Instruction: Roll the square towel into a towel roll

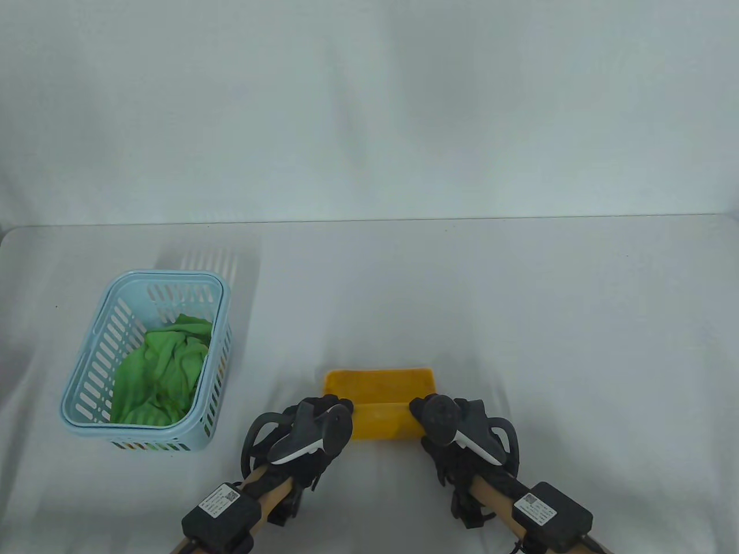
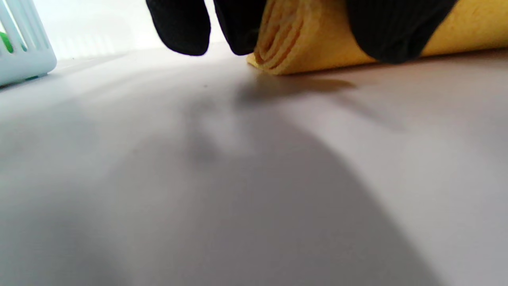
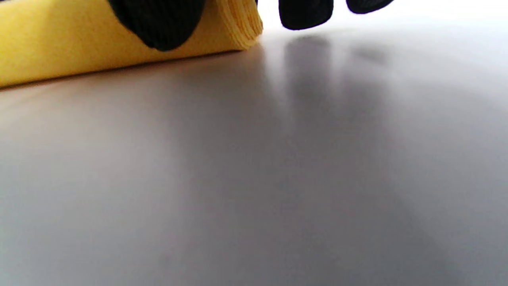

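A yellow towel point(image 1: 378, 385) lies near the table's front edge, its near part wound into a roll point(image 1: 381, 426) and a flat strip still spread beyond it. My left hand point(image 1: 330, 411) grips the roll's left end. In the left wrist view its thumb point(image 2: 397, 35) lies on the near side of the roll point(image 2: 309, 43), whose spiral end shows, and two fingertips point(image 2: 180, 31) hang just past that end. My right hand point(image 1: 420, 411) grips the right end, its thumb point(image 3: 158, 24) on the roll point(image 3: 71, 47). The trackers hide most of both hands' fingers in the table view.
A light blue slotted basket point(image 1: 222, 300) stands at the left with a crumpled green cloth point(image 1: 161, 369) inside; its corner point(image 2: 24, 59) shows in the left wrist view. Bare white table stretches behind and to the right of the towel.
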The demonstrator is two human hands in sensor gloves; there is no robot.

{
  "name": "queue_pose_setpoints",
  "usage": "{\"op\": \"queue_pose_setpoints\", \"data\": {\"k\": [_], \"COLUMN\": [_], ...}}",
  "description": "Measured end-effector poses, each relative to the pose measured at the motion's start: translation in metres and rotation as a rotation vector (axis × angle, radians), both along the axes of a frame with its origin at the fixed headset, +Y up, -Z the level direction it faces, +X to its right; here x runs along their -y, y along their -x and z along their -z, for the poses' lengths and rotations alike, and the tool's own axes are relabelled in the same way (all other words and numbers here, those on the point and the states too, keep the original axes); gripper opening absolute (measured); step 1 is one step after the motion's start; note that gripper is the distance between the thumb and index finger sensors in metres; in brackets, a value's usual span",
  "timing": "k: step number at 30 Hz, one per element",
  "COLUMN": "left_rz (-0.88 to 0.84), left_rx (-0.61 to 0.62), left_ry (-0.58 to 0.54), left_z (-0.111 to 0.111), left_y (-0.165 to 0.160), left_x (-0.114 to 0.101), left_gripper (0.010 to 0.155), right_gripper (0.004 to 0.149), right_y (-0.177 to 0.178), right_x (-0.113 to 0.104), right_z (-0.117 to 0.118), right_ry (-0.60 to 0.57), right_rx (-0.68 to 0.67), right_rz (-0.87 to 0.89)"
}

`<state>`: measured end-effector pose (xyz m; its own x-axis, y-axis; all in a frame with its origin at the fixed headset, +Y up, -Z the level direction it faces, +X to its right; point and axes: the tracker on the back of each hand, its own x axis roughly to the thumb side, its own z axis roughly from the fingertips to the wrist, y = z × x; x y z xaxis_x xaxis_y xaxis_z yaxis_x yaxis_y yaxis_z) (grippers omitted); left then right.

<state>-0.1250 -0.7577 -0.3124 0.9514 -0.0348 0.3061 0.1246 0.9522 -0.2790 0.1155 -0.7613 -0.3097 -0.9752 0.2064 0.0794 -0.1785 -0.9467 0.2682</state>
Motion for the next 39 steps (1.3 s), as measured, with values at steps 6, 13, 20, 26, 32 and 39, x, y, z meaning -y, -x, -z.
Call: {"op": "queue_pose_setpoints", "data": {"k": [6, 13, 20, 26, 32, 39], "left_rz": [-0.190, -0.369, -0.420, -0.365, -0.309, -0.315], "left_rx": [-0.059, -0.161, -0.228, -0.276, -0.327, -0.320], "left_ry": [0.094, 0.203, 0.278, 0.228, 0.115, 0.098], "left_z": [0.006, 0.011, 0.012, 0.013, 0.016, 0.016], "left_y": [0.013, 0.026, 0.033, 0.034, 0.042, 0.046], "left_x": [-0.010, -0.015, -0.014, -0.011, -0.012, -0.016], "left_gripper": [0.072, 0.073, 0.071, 0.071, 0.073, 0.078], "right_gripper": [0.061, 0.063, 0.061, 0.063, 0.063, 0.069], "right_y": [-0.012, -0.026, -0.027, -0.028, -0.038, -0.045], "right_x": [-0.011, -0.014, -0.015, -0.012, -0.011, -0.020], "right_z": [0.006, 0.010, 0.009, 0.008, 0.013, 0.014], "right_ry": [0.088, 0.148, 0.194, 0.175, 0.139, 0.120], "right_rx": [0.033, 0.135, 0.156, 0.212, 0.271, 0.272], "right_rz": [0.180, 0.344, 0.340, 0.311, 0.333, 0.370]}}
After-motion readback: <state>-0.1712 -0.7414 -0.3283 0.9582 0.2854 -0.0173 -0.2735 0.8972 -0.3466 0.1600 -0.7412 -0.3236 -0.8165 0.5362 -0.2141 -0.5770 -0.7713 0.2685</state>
